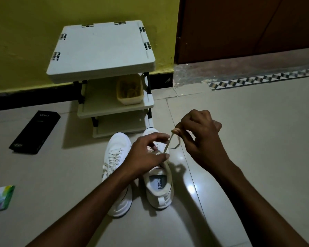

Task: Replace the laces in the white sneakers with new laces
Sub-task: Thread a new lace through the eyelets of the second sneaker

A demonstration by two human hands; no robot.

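Observation:
Two white sneakers stand side by side on the tiled floor, toes pointing away from me. The left sneaker [115, 157] is fully laced. The right sneaker [159, 186] has its tongue area under my left hand [146, 155], whose thumb and fingers pinch at the eyelets and the lace there. My right hand [198, 134] is raised just right of that shoe and pinches the cream lace [168, 145], drawn taut up from the eyelets. A loose lace end hangs below my right fingers.
A white plastic shelf rack [103, 50] stands against the yellow wall behind the shoes, with a beige basket [129, 90] on its middle shelf. A black box [35, 131] lies on the floor at left. A green-white packet [0, 198] sits at the left edge. A brown door [248, 27] is back right.

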